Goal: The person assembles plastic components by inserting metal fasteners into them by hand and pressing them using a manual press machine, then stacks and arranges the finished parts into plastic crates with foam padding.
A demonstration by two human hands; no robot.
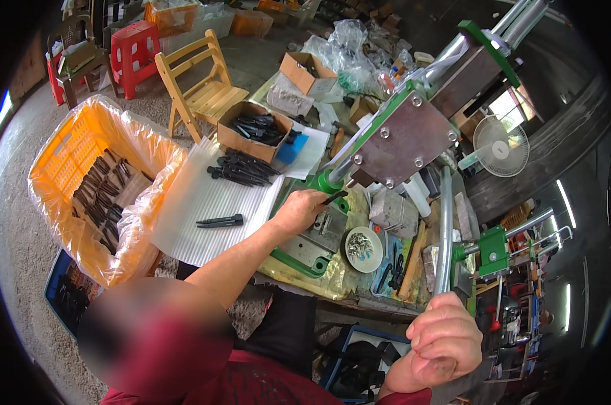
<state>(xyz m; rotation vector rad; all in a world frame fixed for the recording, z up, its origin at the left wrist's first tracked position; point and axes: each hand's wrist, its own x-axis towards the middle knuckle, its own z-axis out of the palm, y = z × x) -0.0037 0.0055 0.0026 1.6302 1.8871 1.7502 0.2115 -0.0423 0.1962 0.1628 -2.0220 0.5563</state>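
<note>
A slim black part [335,197] sits pinched in the fingertips of the left hand [298,210], held just under the bolted steel plate [403,142] of a green-framed press and above the grey die block [325,233] on the machine bed. The left forearm stretches from the lower middle of the view up to that spot, wrist nearly straight, fingers closed on the part. The right hand [444,341] is low at the right, curled into a fist around the end of a long pale lever [445,229] that rises toward the press head; its fingers are wrapped tight on the handle. Beside the die block stands a small round dish [363,248] of little metal pieces, on a cluttered bench covered with yellowish plastic sheet [319,280]. To the left lies a white corrugated board [204,196] carrying one loose pair of black parts [221,221] and a larger heap [243,169] near a cardboard box [253,129] filled with the same. Further left an orange crate [82,142] lined with clear plastic holds many dark pieces. Beyond are a wooden folding chair [200,84], a red stool [133,50], a concrete floor and a small white fan [500,145] at the right.
</note>
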